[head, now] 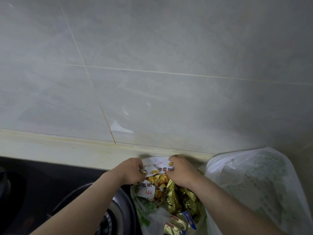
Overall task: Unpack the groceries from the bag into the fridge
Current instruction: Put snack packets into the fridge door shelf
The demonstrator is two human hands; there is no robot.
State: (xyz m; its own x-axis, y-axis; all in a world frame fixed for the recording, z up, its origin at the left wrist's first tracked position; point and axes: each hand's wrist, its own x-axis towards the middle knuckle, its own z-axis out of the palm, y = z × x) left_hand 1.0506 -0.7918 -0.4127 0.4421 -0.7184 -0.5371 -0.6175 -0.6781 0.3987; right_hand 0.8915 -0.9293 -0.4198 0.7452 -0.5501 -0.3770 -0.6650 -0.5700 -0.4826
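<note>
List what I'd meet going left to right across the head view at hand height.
Black stovetop → left hand → chestnut snack packets → right hand → white plastic bag.

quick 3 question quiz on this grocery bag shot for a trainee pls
1. True or false: both the left hand and the right hand grip the white snack packet.
2. What lies in the open bag just below the hands? A) gold packets B) red cans C) green bottles
3. Fill in: the second white plastic bag stands to the ___ of the open bag.
Key: 1 true; 2 A; 3 right.
</note>
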